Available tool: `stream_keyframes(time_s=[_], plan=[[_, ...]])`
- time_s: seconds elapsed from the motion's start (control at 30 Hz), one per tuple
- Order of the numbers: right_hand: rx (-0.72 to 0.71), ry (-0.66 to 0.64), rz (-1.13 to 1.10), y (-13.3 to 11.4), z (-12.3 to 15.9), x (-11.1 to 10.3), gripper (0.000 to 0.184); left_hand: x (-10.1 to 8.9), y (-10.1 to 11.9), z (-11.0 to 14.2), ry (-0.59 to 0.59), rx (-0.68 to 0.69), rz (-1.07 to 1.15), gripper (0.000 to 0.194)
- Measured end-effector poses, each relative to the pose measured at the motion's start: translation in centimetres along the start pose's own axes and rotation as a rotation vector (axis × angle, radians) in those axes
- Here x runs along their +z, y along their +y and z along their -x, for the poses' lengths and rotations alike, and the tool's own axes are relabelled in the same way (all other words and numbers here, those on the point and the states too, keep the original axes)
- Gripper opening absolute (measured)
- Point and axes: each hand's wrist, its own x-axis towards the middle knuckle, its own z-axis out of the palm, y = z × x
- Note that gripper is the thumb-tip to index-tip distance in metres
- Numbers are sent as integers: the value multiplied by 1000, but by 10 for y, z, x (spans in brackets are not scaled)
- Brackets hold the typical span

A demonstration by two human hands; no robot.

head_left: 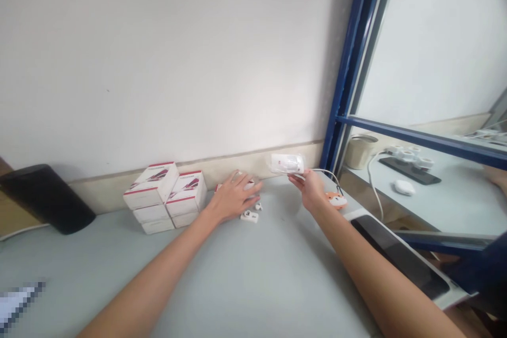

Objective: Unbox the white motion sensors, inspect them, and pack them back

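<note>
Holding a white oblong piece [288, 162] in crinkled clear plastic [273, 170] above the pale counter [237, 285], my right hand [313, 190] clamps its fingers at the lower edge; my left hand [233, 198] spreads its fingers apart. Small, angular white parts [249, 216] lie beside it.

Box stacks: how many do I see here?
2: a left stack, and next to it a right stack, nearer the left hand. Any more behind them would be hidden.
</note>
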Motion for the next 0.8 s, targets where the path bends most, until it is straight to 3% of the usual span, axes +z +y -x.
stream_keyframes(time_s=[0.13, 0.33, 0.5, 0.57, 0.67, 0.8], plan=[[-4, -3, 18, -1, 1, 0, 17, -9, 2, 2, 17, 1, 27, 41], [-39, 17, 54, 1, 2, -1, 20, -6, 5, -1, 17, 23, 30, 49], [-74, 28, 80, -3, 5, 0, 18, -18, 7, 8, 135, -1, 88, 42], [-86, 25, 86, -5, 6, 2, 17, -27, 9, 18, 199, -47, 135, 38], [-98, -6, 88, -7, 12, 5, 16, -41, 17, 37, 252, -219, 244, 33], [-95, -44, 83, -11, 22, 10, 16, -46, 24, 60, 56, -338, 243, 31]])
